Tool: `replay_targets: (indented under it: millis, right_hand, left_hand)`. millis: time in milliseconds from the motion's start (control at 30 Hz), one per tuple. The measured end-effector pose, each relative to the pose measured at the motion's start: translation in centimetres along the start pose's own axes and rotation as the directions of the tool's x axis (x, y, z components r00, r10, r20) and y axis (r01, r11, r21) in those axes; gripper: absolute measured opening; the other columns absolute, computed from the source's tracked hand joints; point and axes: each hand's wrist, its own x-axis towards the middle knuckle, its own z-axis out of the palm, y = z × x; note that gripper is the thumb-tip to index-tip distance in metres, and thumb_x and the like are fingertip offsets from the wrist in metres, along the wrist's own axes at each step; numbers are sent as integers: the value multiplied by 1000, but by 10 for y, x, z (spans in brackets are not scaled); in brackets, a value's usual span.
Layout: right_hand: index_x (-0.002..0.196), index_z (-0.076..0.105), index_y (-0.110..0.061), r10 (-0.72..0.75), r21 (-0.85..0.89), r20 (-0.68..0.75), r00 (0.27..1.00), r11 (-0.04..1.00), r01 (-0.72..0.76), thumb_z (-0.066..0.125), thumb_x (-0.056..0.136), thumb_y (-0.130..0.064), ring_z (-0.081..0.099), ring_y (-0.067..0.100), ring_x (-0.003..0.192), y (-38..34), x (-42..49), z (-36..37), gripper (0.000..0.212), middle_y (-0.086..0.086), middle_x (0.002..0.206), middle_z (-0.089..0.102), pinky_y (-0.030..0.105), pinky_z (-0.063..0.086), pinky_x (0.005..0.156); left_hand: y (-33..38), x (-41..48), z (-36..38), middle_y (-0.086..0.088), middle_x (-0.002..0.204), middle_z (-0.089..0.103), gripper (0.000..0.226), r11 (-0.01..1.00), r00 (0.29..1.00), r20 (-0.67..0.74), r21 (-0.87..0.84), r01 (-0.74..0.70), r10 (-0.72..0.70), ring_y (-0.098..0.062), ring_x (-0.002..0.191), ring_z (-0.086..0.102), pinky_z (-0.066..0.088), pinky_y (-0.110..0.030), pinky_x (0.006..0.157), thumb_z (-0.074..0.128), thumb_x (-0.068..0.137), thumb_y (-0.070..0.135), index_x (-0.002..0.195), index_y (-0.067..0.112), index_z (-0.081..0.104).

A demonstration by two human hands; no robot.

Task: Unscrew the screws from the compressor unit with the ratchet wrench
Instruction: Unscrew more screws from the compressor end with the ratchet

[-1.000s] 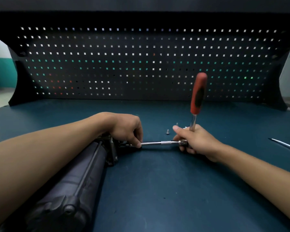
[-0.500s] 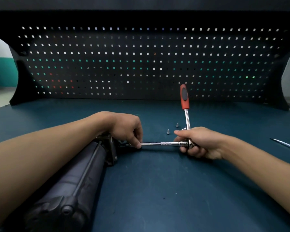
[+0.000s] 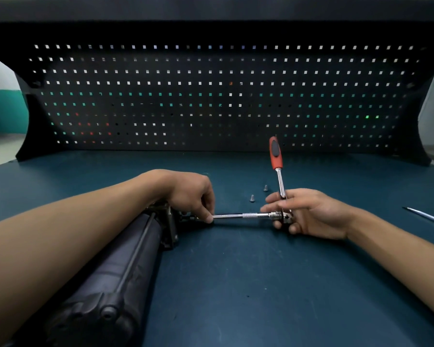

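The black compressor unit (image 3: 125, 266) lies on the bench, running from the lower left up to the middle. My left hand (image 3: 193, 194) rests over its far end, fingertips pinching the start of the chrome extension bar (image 3: 238, 216). That bar runs level to the right into the ratchet wrench head (image 3: 285, 216). My right hand (image 3: 308, 212) holds the head, fingers loosely curled around it. The wrench's red handle (image 3: 274, 152) points away from me, up the bench. Two loose screws (image 3: 252, 198) (image 3: 265, 188) stand on the bench just beyond the bar. The screw under the socket is hidden.
The blue-green bench top (image 3: 236, 284) stretches all around. A black pegboard (image 3: 216, 96) closes the back. A thin metal rod (image 3: 426, 216) lies at the right edge.
The red handle has swung from tilted up and to the right to pointing away along the bench. My right hand's fingers have loosened around the wrench head. The left hand stays put.
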Motion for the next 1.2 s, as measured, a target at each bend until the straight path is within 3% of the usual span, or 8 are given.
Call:
replay_targets:
  millis: [200,367,467,633,767,933,1100,1200]
  right_hand:
    - [124,56,-10,-85,-30,59,995,996,86,67,77,2,67,24,77,6,1,-4,50,10,107,71,24,54,55]
    - [92,75,-15,-203,-148,32,979,967,206,66,77,17,68,19,77,14,-1,0,37,9,106,72,23,54,57]
    - [73,76,-14,-271,-245,58,961,929,277,57,79,29,65,15,77,19,0,2,48,4,107,73,24,53,56]
    - [82,78,-11,-271,-203,66,960,939,279,58,79,29,67,17,82,19,0,-3,44,6,116,72,27,54,59]
    - [99,71,-2,-238,-159,29,971,958,239,58,80,27,68,21,90,20,2,-5,37,11,124,69,27,54,63]
    - [83,66,-2,-194,-110,-22,981,975,191,55,80,28,71,20,81,17,2,1,32,11,117,72,25,55,56]
    - [88,73,-10,-58,-23,-104,993,998,56,71,76,-12,72,23,73,5,6,11,12,10,97,72,25,55,52]
    - [93,70,-10,-43,-95,-168,985,995,27,70,75,-37,64,19,58,3,8,14,33,3,81,68,21,46,40]
  left_hand:
    - [-4,1,0,21,63,65,11,1000,1000,-7,-9,0,0,10,52,55,39,-7,51,77,86,29,78,29,69]
    - [-4,3,1,18,69,66,11,1000,999,-36,3,2,-2,10,54,55,39,-8,52,77,85,30,79,29,68]
    - [-5,3,2,17,72,66,7,999,1000,-13,36,11,-11,9,56,54,39,-9,54,74,88,31,84,29,69]
    - [-4,3,1,15,76,68,6,997,1000,2,71,24,-25,-1,66,58,41,-13,57,71,90,34,87,28,72]
    - [-5,4,2,15,72,69,8,997,1000,-18,69,21,-20,5,60,56,40,-9,54,72,89,32,84,27,72]
    - [-5,5,3,15,71,68,9,997,999,-30,73,29,-27,2,62,57,41,-10,54,73,88,32,83,25,71]
    - [-4,5,3,15,74,66,9,996,998,-47,77,37,-33,4,62,56,39,-7,52,74,87,32,86,24,69]
    - [-5,5,3,14,75,66,10,996,998,-47,83,40,-37,2,63,56,40,-9,53,74,87,32,85,24,69]
